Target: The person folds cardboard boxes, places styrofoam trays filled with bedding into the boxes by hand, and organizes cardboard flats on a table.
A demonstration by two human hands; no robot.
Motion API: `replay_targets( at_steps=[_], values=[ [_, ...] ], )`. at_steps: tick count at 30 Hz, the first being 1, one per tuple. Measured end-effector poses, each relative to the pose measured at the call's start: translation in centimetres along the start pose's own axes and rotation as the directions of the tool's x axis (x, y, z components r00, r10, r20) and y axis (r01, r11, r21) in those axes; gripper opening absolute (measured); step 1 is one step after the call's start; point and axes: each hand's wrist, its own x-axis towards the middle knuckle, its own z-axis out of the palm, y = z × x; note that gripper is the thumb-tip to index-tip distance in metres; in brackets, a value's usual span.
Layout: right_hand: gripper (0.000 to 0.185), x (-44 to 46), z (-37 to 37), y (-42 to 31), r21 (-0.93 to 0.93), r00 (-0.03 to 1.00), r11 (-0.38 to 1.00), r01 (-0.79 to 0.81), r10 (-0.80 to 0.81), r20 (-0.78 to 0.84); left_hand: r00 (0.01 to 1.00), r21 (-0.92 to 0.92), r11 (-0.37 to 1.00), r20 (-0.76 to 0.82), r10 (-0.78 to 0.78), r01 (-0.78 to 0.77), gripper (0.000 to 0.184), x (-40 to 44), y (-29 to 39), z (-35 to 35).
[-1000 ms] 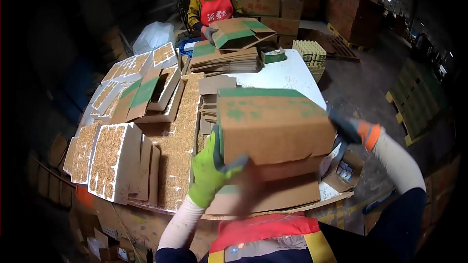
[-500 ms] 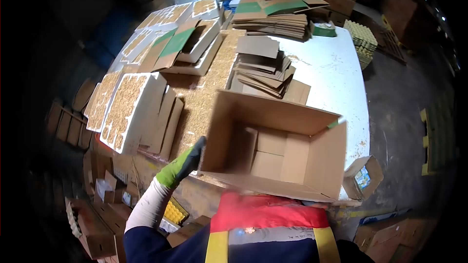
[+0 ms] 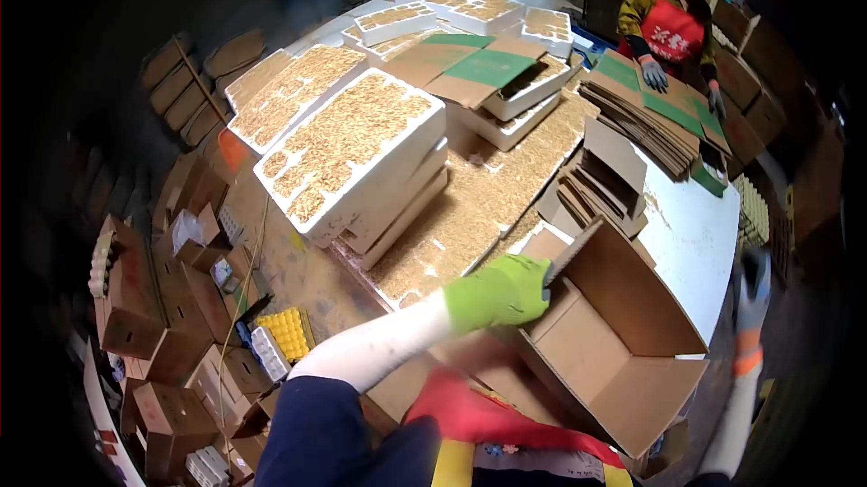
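My left hand (image 3: 506, 291), in a green glove with dark fingertips, grips the left wall of a cardboard box (image 3: 632, 306). The box is tilted, its top open towards me, and its inside holds nothing I can see. My right hand (image 3: 751, 293), in a grey glove with an orange cuff, is raised to the right of the box and apart from it. Motion blurs its fingers. Just beyond the box, folded cardboard pieces (image 3: 596, 185) stand in a white foam tray on the table.
White foam trays (image 3: 348, 139) filled with tan granules are stacked at the left. Flattened green-and-brown cartons (image 3: 479, 67) lie on other trays. Across the table, a person in a red apron (image 3: 673, 31) touches stacked cartons (image 3: 646, 121). Boxes (image 3: 172, 424) crowd the floor at left.
My view has swung left. The box has turned and tilted, and my left hand has moved onto its near left wall. My right hand has come into view at the right.
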Motion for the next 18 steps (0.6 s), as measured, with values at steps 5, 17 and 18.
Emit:
replay_targets(
  at_steps=[5,17,18],
  values=[
    [0.054,17.0,17.4,-19.2,0.372,0.682,0.926,0.065,-0.313,0.661,0.949,0.054,0.969,-0.194,0.248,-0.242,0.029,0.5,-1.9,2.3],
    [0.072,20.3,38.8,-28.0,0.342,0.544,0.820,-0.458,-0.045,0.838,0.953,-0.296,0.927,-0.263,0.152,-0.229,0.038,0.2,-1.9,1.7],
    [0.077,20.8,37.9,-28.5,0.228,0.404,0.822,-0.522,0.003,0.915,0.924,-0.286,0.921,-0.348,0.156,-0.263,0.039,0.3,-1.9,1.9]
  ],
)
